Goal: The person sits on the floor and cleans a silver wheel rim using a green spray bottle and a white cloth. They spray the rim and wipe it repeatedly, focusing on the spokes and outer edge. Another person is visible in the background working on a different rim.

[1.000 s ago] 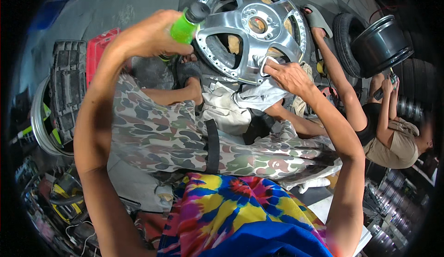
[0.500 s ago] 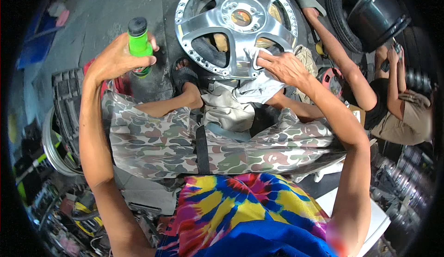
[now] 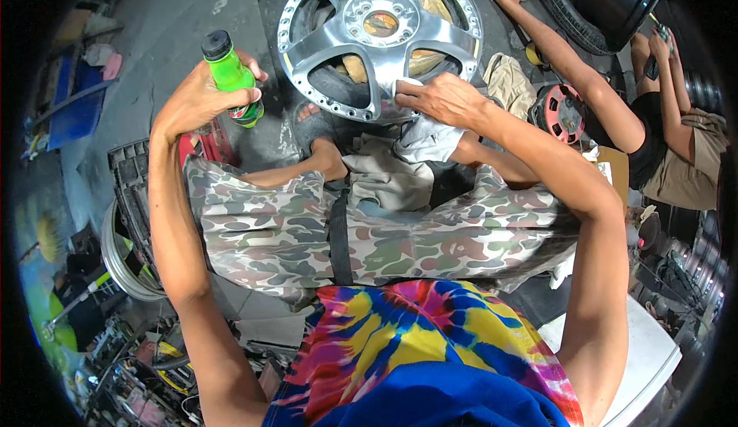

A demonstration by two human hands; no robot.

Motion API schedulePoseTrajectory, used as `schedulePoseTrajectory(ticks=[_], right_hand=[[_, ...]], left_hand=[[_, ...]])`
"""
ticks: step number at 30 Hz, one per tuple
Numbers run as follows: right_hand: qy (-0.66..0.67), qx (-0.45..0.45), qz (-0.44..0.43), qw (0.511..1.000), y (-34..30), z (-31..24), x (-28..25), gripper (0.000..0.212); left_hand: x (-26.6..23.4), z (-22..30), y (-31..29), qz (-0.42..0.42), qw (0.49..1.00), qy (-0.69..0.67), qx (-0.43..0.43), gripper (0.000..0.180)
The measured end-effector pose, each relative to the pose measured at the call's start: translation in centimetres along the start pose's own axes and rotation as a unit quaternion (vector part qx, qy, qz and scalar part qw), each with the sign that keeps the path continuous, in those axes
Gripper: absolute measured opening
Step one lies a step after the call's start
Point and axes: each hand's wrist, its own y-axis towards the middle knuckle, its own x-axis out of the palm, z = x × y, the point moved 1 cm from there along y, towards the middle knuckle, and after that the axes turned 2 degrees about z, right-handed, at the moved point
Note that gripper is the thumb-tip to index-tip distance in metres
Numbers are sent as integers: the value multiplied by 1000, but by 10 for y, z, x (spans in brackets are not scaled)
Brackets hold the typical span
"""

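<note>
My left hand [image 3: 201, 98] is wrapped round a green plastic bottle [image 3: 226, 72] with a black cap, held tilted to the left of the wheel. In front of me lies a polished silver five-spoke wheel rim [image 3: 390, 56], its edge dotted with small bolt holes. My right hand [image 3: 444, 99] pinches a white cloth [image 3: 427, 141] and presses it to the lower spoke; the cloth hangs down below my fingers, and its part under the fingertips is mostly hidden.
Beige rags [image 3: 390, 182] lie between my legs, another cloth [image 3: 509, 83] right of the rim. Beyond sits a red round reel [image 3: 560, 113]. A co-worker's bare leg [image 3: 565, 66] reaches in near a tyre [image 3: 555, 4] and a black wheel barrel [image 3: 615, 0]. Tools and parts [image 3: 138, 373] crowd the lower left.
My right hand has slid left and slightly down along the lower spoke with the cloth. The bottle stays in my left hand, and the whole view has shifted a little.
</note>
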Motion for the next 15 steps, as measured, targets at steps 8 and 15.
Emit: schedulePoseTrajectory(ticks=[8, 15], right_hand=[[-41, -10, -52, 998, -6, 7, -1, 23], [-33, -39, -63, 997, -3, 14, -8, 24]], left_hand=[[-4, -8, -3, 8, 999, 36, 32, 32], [-3, -12, -8, 13, 998, 29, 57, 30]])
